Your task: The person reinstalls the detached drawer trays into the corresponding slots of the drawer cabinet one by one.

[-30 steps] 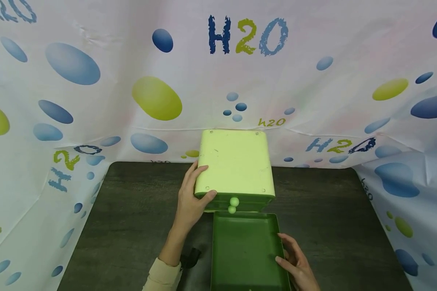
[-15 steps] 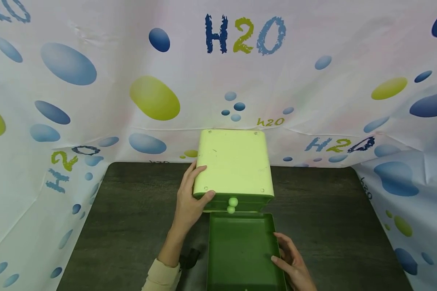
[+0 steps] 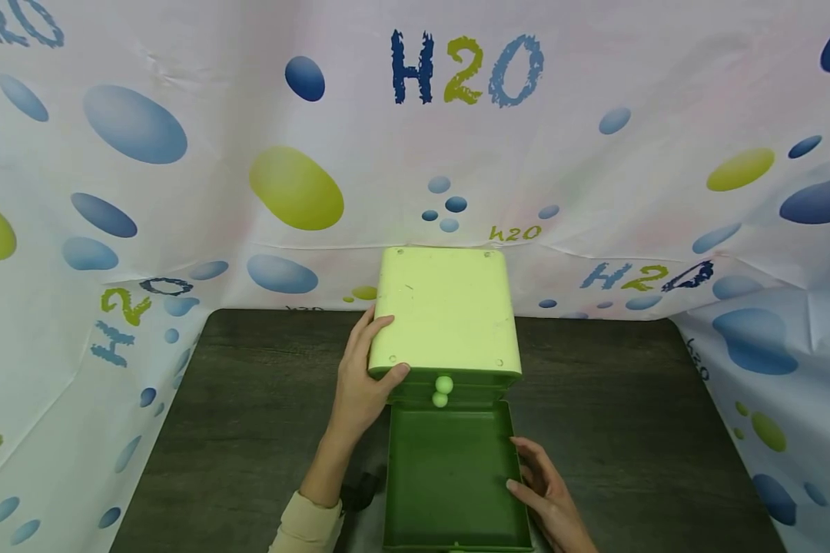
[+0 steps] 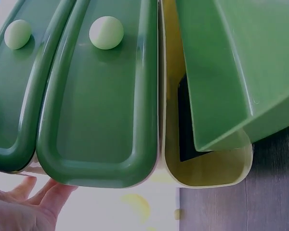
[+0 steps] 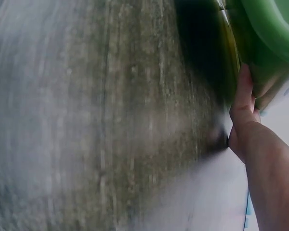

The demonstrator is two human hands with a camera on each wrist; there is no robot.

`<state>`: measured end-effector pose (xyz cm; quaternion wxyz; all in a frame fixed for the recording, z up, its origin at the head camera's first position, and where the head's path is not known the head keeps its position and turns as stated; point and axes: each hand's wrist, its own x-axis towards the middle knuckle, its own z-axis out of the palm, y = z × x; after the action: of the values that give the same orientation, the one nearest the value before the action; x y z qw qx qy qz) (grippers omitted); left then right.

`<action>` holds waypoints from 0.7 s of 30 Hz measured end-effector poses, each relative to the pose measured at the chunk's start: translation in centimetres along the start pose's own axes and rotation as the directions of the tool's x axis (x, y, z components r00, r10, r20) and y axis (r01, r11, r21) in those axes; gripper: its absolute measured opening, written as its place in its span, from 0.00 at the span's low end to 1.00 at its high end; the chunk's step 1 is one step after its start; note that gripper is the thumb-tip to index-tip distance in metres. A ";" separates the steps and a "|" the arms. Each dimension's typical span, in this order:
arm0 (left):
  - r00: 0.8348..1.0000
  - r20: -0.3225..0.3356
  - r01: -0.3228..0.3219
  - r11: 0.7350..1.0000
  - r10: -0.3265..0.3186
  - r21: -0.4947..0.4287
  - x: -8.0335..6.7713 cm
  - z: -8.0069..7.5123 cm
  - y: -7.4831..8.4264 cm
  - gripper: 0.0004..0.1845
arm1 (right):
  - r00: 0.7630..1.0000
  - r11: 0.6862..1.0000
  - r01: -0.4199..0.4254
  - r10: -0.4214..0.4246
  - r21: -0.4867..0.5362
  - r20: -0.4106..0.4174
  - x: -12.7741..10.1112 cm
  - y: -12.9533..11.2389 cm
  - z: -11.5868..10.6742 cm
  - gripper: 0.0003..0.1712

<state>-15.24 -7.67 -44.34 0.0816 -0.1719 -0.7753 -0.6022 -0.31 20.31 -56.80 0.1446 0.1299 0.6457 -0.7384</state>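
Note:
A small desktop drawer cabinet [image 3: 446, 311] with a pale yellow-green top stands at the back of the table. My left hand [image 3: 360, 384] grips its left side, thumb at the front top edge and fingers along the side. In the left wrist view, two dark green drawer fronts [image 4: 101, 91] with round knobs [image 4: 106, 32] are in place. The far end of a loose green drawer [image 3: 453, 476] sits at an angle in the cabinet's bottom opening [image 4: 212, 171]. My right hand [image 3: 549, 495] holds this drawer by its right wall.
Dark wood-grain tabletop [image 3: 629, 430] extends to both sides. Close behind the cabinet hangs a white sheet [image 3: 360, 115] with blue and green spots and lettering. A small black object [image 3: 361, 491] is by my left wrist.
My right hand has moved the drawer left and away from me, so its far end now overlaps the cabinet's bottom and its near edge shows. My left hand stays on the cabinet.

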 end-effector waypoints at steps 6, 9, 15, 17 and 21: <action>1.000 0.000 -0.003 1.000 0.003 0.002 0.0 0.0 0.2 0.38 | 1.000 1.000 -0.013 0.013 0.003 -0.028 0.0 -0.1 0.2 0.37; 1.000 0.000 -0.004 1.000 0.004 0.007 0.0 -0.2 0.2 0.38 | 1.000 1.000 0.001 -0.001 0.001 -0.010 0.0 0.0 0.3 0.37; 1.000 0.007 0.006 1.000 -0.006 0.004 0.0 -0.3 0.2 0.37 | 0.998 0.999 0.026 -0.027 0.019 0.064 0.3 0.2 0.3 0.38; 1.000 0.007 0.005 1.000 -0.005 0.003 0.0 -0.3 0.2 0.37 | 0.997 0.999 0.036 -0.037 0.012 0.075 0.3 0.3 0.4 0.38; 1.000 0.028 0.001 1.000 -0.001 0.003 0.1 -0.3 0.2 0.37 | 0.997 1.000 0.031 -0.031 0.001 0.064 0.3 0.1 0.5 0.38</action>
<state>-15.25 -7.93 -44.10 0.0704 -0.1798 -0.7775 -0.5985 -0.54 19.82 -56.98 0.1539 0.0962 0.6426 -0.7444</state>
